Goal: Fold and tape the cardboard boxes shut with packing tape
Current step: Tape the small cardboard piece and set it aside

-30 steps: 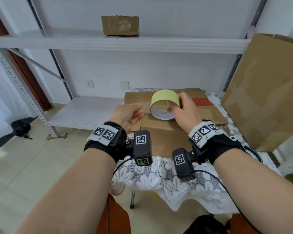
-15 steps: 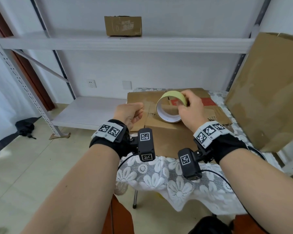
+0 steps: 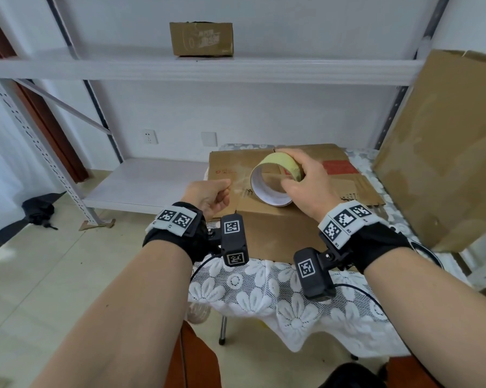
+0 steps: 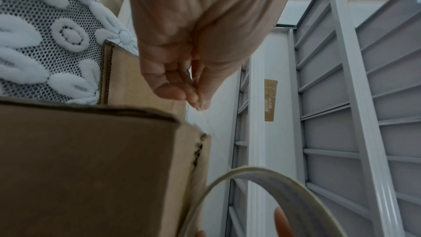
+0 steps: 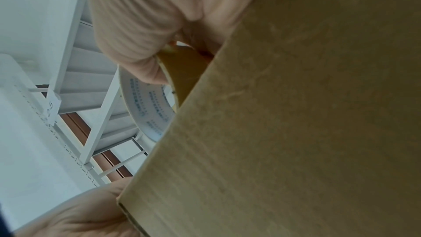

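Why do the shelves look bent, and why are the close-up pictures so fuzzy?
Head view: the wide lens bows the shelf rack; light is even, without glare. Left wrist view: the box and tape roll sit too close, so they blur. Right wrist view: blurred cardboard fills most of the frame, dim; the right hand is soft too.

No print is legible: the shelf box (image 3: 201,39) and tape roll core (image 5: 148,107) markings are blurred.

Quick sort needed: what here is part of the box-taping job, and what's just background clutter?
In the job:
- yellow roll of packing tape, gripped by right hand
- brown cardboard box on the table
- left hand, fingertips pinched together

Lying about:
- small brown carton on the upper shelf
- large cardboard sheet leaning at right
- black object on the floor
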Action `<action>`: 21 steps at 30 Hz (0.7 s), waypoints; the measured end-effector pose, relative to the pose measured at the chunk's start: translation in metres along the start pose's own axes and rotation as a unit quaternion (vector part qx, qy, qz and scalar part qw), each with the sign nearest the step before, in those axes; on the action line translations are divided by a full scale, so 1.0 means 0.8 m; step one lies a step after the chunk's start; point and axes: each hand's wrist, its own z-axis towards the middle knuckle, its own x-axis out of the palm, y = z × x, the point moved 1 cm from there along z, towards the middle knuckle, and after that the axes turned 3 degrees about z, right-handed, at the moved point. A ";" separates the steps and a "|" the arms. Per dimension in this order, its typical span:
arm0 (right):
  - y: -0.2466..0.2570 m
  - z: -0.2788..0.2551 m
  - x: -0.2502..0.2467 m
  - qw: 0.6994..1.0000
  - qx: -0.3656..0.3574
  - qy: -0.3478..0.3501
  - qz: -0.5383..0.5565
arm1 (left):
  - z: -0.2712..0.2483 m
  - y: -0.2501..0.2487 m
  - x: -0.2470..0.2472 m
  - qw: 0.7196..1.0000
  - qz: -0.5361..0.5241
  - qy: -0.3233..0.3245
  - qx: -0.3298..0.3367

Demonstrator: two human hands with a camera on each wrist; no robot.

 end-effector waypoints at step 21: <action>-0.005 0.001 0.004 0.999 -0.004 0.025 0.044 | 0.011 0.042 0.022 0.985 0.154 0.001 0.074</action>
